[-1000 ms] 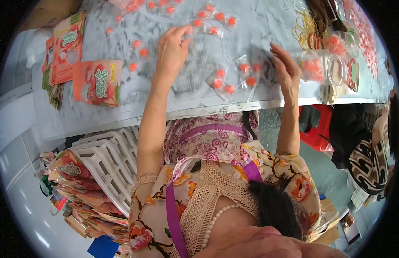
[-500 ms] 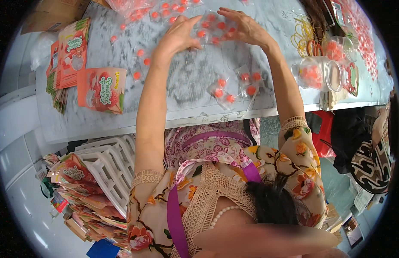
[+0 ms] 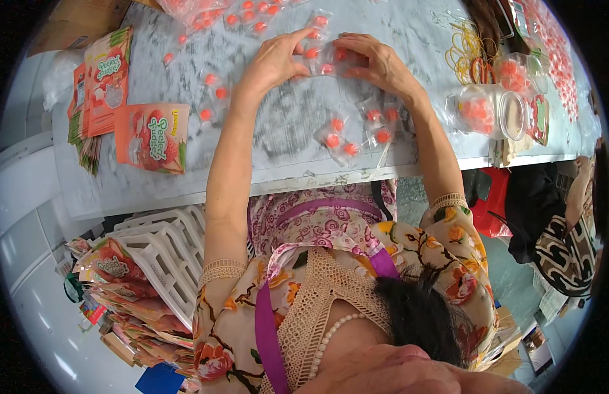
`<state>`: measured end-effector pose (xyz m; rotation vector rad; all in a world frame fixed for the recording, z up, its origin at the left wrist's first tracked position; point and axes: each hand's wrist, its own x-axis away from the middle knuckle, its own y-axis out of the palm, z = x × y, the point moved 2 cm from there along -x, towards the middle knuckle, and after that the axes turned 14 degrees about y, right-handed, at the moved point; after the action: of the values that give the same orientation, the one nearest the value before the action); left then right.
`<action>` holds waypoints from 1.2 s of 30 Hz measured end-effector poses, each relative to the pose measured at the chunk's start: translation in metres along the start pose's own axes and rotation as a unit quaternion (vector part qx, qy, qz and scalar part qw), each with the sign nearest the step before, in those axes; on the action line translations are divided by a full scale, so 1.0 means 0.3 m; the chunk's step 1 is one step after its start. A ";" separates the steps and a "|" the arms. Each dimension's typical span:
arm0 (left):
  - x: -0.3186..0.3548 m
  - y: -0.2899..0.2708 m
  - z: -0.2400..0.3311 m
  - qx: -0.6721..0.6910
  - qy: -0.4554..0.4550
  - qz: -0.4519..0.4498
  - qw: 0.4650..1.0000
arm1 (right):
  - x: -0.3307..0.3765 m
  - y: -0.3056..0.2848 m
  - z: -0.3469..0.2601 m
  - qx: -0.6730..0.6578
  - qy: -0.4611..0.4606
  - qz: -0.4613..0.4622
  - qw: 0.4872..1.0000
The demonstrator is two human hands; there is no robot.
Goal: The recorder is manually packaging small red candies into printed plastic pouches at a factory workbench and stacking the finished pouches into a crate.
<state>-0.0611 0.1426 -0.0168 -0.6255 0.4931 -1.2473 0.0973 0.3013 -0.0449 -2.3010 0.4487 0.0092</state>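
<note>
Small round red candies (image 3: 312, 53) in clear wrappers lie loosely gathered on the grey table between my two hands. My left hand (image 3: 276, 64) curves along their left side, its thumb apart from its fingers. My right hand (image 3: 378, 64) is cupped over the candies at the right, partly hiding one beneath its fingers; the thumb stands away from the fingers. Neither hand visibly lifts anything. Nearer the front edge lie two small groups of the wrapped candies, one at the left (image 3: 333, 139) and one at the right (image 3: 381, 126).
Red candy pouches (image 3: 151, 139) are stacked at the left, with loose wrapped candies (image 3: 211, 79) beside them. More candies fill a clear bag (image 3: 194, 12) at the back. At the right are clear jars (image 3: 476, 111), yellow rubber bands (image 3: 463, 52) and scissors (image 3: 478, 71). White crates (image 3: 166, 262) stand below.
Both hands have drawn nearer to me and the right fingers have curled in more. The candies between my hands sit closer together. The groups near the front edge stay in place.
</note>
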 end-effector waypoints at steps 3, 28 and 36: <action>0.009 0.005 -0.006 -0.048 0.027 -0.009 0.998 | 0.012 -0.024 -0.026 -0.056 0.068 -0.035 0.995; -0.024 0.048 -0.071 -0.143 0.124 0.144 0.971 | 0.040 -0.030 0.019 -0.200 0.156 -0.010 0.967; -0.008 0.064 -0.035 -0.115 0.171 0.154 0.966 | -0.062 0.037 -0.018 -0.086 0.025 0.023 0.996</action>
<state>-0.0550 0.1468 -0.0374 -0.5034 0.9967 -1.0086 0.0754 0.2962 -0.0463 -2.4643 0.5454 0.0148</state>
